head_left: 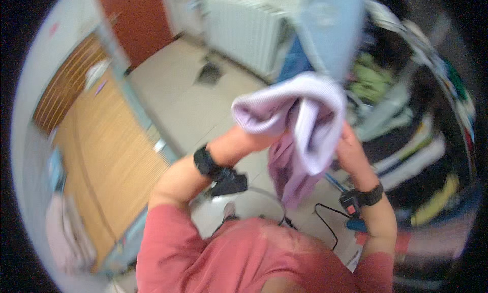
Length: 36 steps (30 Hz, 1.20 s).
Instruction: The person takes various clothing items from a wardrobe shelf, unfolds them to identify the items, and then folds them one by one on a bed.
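Observation:
A lilac knitted garment (320, 98) with a wide ribbed band hangs in the air in front of me, its darker purple lower part (291, 174) drooping below. My left hand (263, 138) is shut on the garment's left side, with the fingers mostly covered by the cloth. On the other side my right hand (349, 148) grips the garment near the ribbed band; its fingertips are partly hidden behind the fabric. Black straps with small devices circle both wrists.
A bed with a woven mat (110, 152) stands at the left. White radiator (242, 29) and reddish-brown door (133, 22) are at the back. Shelves of piled clothes (404, 140) fill the right, beside a light-blue door panel (331, 26). A black cable (328, 209) hangs near my right forearm.

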### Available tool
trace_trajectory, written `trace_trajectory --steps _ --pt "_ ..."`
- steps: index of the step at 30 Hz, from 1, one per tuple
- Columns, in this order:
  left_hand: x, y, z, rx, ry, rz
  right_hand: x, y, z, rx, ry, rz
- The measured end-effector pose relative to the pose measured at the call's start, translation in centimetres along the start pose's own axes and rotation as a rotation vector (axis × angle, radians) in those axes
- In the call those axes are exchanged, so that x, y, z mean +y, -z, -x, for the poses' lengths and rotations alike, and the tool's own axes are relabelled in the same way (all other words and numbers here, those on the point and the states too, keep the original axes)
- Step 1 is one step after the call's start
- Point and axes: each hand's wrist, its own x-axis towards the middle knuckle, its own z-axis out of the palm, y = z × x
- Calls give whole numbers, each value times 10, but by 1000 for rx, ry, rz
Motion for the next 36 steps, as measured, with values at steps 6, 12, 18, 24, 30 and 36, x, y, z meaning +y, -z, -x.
trace_trajectory --steps 6,12,18,24,30,36 --pt "50 204 68 432 -52 -1031 83 -91 -78 -261 -283 -66" --pt "189 348 148 323 -68 -2270 128 -182 -124 -490 -394 -51" --pt "163 391 263 634 303 -1778 160 -228 -141 -570 -455 -26" --pt "10 339 397 356 1166 -999 189 -159 -110 -461 -566 35" --pt "-73 269 404 135 1335 -694 215 -62 -45 -308 -596 -14" --pt "-161 174 204 -89 926 -554 176 31 51 36 -577 11"
